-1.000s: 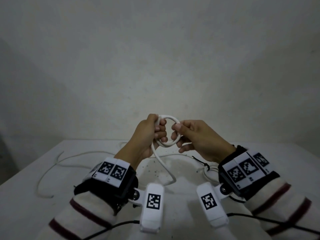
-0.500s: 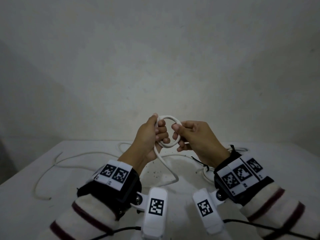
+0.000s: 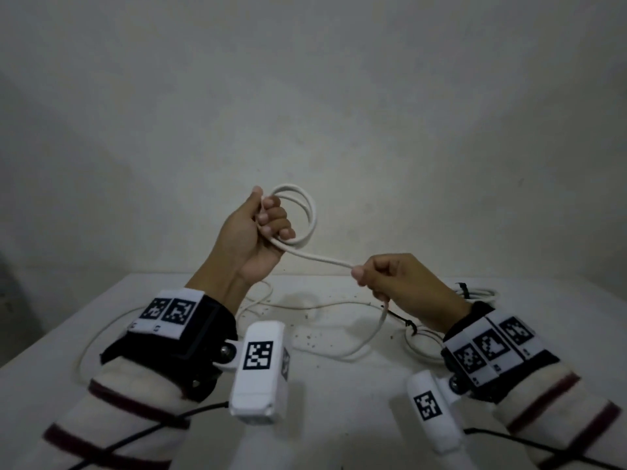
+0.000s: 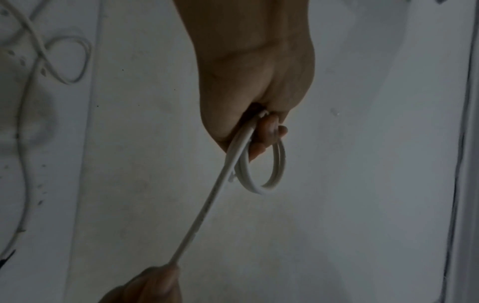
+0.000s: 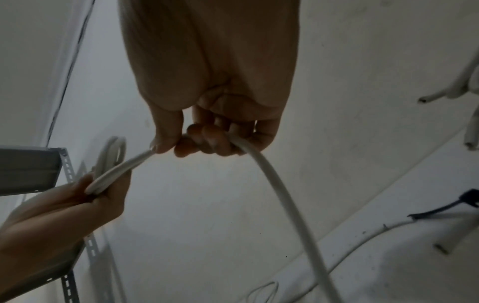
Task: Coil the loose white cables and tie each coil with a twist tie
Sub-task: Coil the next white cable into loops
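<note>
My left hand point(image 3: 268, 222) is raised above the white table point(image 3: 51, 337) and grips a small coil of white cable point(image 3: 307, 212) of about two loops point(image 4: 269, 176). From the coil a straight run of the same cable point(image 3: 322, 261) leads down and right to my right hand point(image 3: 376, 276), which pinches it between thumb and curled fingers point(image 5: 197, 143). Below the right hand the cable point(image 5: 282, 205) hangs in a curve down to the table. A black twist tie point(image 3: 405, 320) lies on the table under my right wrist.
More loose white cable point(image 3: 101, 337) trails across the left of the table. A tied white coil point(image 3: 478, 293) lies at the far right behind my right wrist. A plain wall stands just behind the table. A metal shelf bracket point(image 5: 28, 170) shows in the right wrist view.
My hands were together on the coil; now the right hand has moved down and right along the cable, drawing out a straight length, while the left hand has lifted the coil higher.
</note>
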